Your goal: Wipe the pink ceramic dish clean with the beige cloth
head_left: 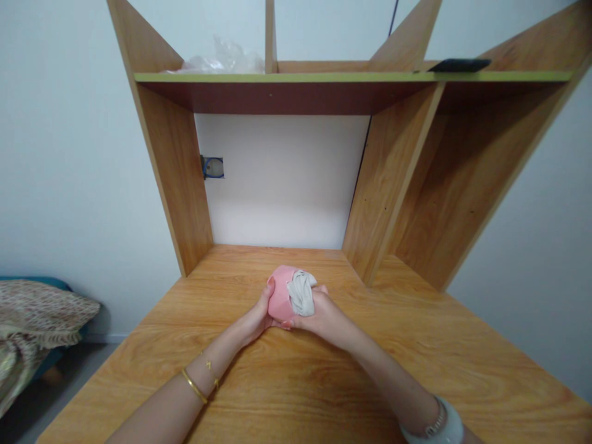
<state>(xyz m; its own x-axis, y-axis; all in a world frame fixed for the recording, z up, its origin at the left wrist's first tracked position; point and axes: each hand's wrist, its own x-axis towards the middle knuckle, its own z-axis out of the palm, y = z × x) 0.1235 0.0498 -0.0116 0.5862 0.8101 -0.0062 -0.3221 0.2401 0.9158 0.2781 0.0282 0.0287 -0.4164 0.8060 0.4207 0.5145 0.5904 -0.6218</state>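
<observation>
Pink item (279, 301): held just over the middle of the bench (277, 394), in front of the person; whether its underside touches the wood cannot be told.
Grey cloth (301, 292): a folded, bunched piece against the right side of the pink item; how far it goes inside is hidden.
Left hand (259, 313): its grip is closed around the pink item, thumb on the near-left face, other fingers curled beneath.
Right hand (320, 316): its grip is narrow, pinching the grey cloth, thumb reaching along below it toward the pink item.
Left wrist: a gold bangle (194, 386), with a thinner gold chain nearer the hand.
Right forearm: a thick pale bangle (451, 423) beside a slim bracelet.
Bench: wood-grained, spreading around both forearms.
Uprights: wooden panels rising from the back, the left one (171, 179) and the middle one (393, 172) framing white wall (287, 185).
Wall box (213, 168): a square opening with a blue wire, beside the left upright.
Shelf (324, 77): green-edged, carrying a clear plastic bag (226, 58) at left and a dark flat item (462, 65) at right.
Patterned cloth (41, 311): fringed, over something blue, left of the bench.
</observation>
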